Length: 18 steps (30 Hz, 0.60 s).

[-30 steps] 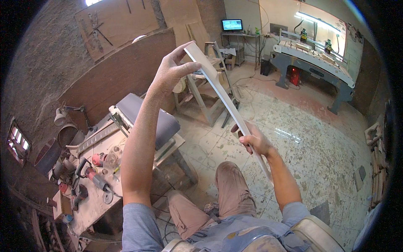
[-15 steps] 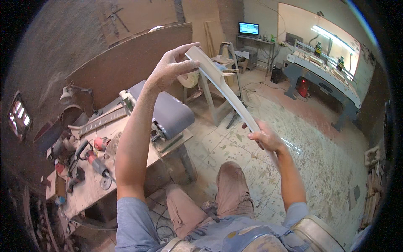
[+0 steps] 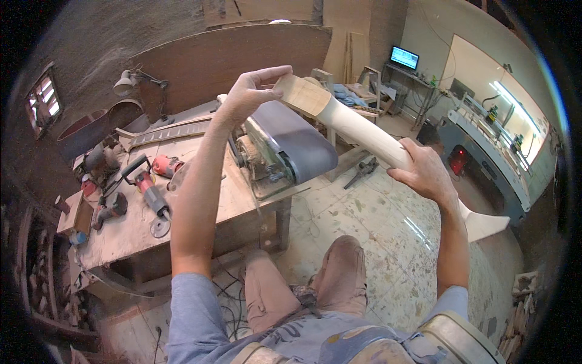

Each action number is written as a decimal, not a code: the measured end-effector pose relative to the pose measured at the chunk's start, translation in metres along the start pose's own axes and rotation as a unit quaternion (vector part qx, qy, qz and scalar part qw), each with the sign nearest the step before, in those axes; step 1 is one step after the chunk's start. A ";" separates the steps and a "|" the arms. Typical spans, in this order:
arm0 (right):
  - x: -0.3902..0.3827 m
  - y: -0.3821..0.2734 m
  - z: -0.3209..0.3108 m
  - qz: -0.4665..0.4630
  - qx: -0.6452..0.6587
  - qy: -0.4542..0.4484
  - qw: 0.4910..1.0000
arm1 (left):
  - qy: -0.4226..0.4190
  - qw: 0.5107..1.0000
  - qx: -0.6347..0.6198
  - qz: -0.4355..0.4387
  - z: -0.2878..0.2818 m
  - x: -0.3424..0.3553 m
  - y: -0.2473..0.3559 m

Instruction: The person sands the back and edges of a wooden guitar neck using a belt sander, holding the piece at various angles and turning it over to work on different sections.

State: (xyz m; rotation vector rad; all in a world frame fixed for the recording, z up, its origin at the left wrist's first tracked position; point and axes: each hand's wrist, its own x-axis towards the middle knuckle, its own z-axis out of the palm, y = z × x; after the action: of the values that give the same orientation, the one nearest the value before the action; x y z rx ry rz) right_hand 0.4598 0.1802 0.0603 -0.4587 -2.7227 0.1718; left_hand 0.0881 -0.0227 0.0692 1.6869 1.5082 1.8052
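Observation:
A pale, unfinished wooden guitar neck (image 3: 357, 128) is held up slantwise in front of me, its rounded back showing. My left hand (image 3: 254, 92) pinches its squared heel end at the upper left. Around the shaft, farther down to the right, my right hand (image 3: 425, 171) is closed. Past my right forearm the flared headstock end shows. Just below the neck's heel end, apart from it, stands a belt sander (image 3: 297, 142) with a wide grey belt.
The wooden bench (image 3: 200, 227) at left bears the sander, a red angle grinder (image 3: 145, 185), a drill (image 3: 109, 209) and a desk lamp (image 3: 126, 82). Behind are a cluttered stand (image 3: 357, 100) and a lit monitor (image 3: 404, 57). A large gantry machine (image 3: 485, 158) stands at right.
The guitar neck has rolled from its edge to show its rounded back and now lies less steep. My right hand has moved right and up. The view has turned left.

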 end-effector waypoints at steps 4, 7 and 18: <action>0.004 0.017 0.010 -0.020 0.019 0.054 0.998 | 0.049 0.987 -0.109 0.105 0.031 0.005 0.014; -0.007 0.075 0.046 0.019 0.047 0.130 0.990 | -0.004 0.966 -0.168 0.196 0.114 0.005 0.056; -0.040 0.161 0.195 0.012 0.244 0.437 0.865 | -0.250 0.942 -0.048 0.218 0.284 -0.046 0.045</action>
State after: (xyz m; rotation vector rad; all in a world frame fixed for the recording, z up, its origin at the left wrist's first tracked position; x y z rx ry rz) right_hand 0.4675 0.3072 -0.1622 -0.3068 -1.6952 0.5056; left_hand 0.3617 0.0640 0.0194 2.3337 0.8693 1.4161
